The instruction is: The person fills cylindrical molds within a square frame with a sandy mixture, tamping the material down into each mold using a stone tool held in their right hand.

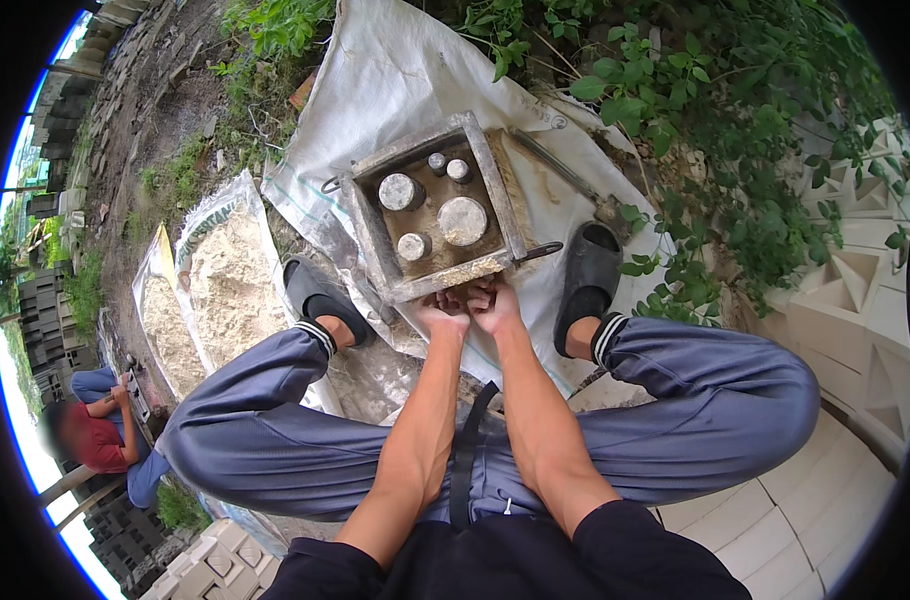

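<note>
Squatting person has left hand and right hand both clenched on the metal block mold's near edge (steadying it on the white sack).

Outdoors in flat daylight. Bare dirt ground with weeds upper left, leafy green vines upper right. Pale patterned concrete blocks stacked at right, dark grey blocks piled far left beside a seated person.
</note>
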